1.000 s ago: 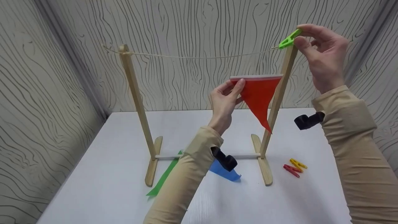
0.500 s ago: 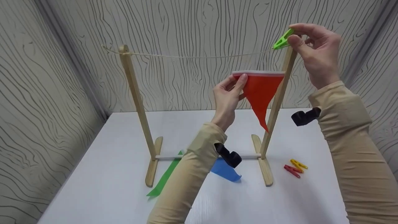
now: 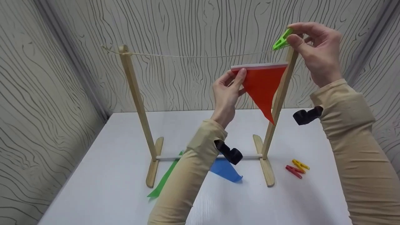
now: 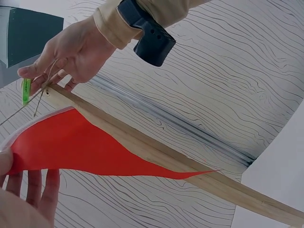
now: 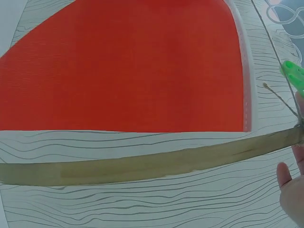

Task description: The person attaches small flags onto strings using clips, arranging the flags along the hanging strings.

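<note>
My left hand (image 3: 227,92) pinches a red triangular pennant (image 3: 261,84) near the left end of its white top edge. The pennant hangs point down, just below a thin string (image 3: 200,57) and overlapping the right wooden post (image 3: 282,90) in the head view. Up by the top of that post, my right hand (image 3: 322,50) holds a green clothespin (image 3: 282,39) between thumb and fingers, its tip at the string. In the left wrist view the string's knot and loose end show at the post's top, beside the right hand's fingers.
A green pennant (image 3: 165,181) and a blue pennant (image 3: 226,170) lie on the white table (image 3: 109,187), partly behind the left sleeve. Red (image 3: 293,171) and yellow clothespins (image 3: 301,164) lie at the right. The left post (image 3: 137,100) carries the string's other end.
The left hand has raised the red pennant toward the string. My right hand has shifted left with the green clothespin, along the string away from the post.
</note>
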Demonstrator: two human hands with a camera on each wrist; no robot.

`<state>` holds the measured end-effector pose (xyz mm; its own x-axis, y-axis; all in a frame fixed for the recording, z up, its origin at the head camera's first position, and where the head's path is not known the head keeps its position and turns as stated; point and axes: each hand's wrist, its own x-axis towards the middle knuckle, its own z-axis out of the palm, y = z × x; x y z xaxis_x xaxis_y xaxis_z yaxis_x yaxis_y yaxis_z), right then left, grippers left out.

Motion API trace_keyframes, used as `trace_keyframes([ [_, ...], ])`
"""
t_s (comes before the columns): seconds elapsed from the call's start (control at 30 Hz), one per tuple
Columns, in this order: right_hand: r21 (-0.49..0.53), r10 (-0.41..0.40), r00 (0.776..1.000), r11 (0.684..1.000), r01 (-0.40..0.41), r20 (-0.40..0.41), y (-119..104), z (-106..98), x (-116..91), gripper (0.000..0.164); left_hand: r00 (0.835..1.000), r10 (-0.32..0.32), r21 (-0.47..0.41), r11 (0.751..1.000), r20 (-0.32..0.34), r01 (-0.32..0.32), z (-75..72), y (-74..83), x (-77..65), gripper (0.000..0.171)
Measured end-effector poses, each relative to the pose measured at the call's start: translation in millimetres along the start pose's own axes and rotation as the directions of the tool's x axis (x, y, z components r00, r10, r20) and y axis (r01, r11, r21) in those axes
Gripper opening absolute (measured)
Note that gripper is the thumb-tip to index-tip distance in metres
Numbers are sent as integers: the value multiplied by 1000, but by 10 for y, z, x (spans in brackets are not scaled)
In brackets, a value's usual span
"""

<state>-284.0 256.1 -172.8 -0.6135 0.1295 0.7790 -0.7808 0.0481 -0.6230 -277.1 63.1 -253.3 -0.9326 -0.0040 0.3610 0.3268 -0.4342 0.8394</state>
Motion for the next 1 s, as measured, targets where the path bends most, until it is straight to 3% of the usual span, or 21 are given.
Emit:
trace_keyframes([
  [0.3,-128,-10,1000,992,11,13,-28,10,-12,21,1000,11,-18,1000,-11,-12,35,43,39,23],
  [0.5,-151,2,1000,989,2,28,-33,27,12,19,1000,16,-19,1000,-20,-16,70,64,52,23],
  [0.73,-297,43,997,955,-24,58,-24,29,43,15,999,36,4,999,4,-36,92,69,45,25],
  [1.0,-326,57,996,945,-31,70,-32,53,59,15,999,48,32,998,4,-49,97,74,48,26],
])
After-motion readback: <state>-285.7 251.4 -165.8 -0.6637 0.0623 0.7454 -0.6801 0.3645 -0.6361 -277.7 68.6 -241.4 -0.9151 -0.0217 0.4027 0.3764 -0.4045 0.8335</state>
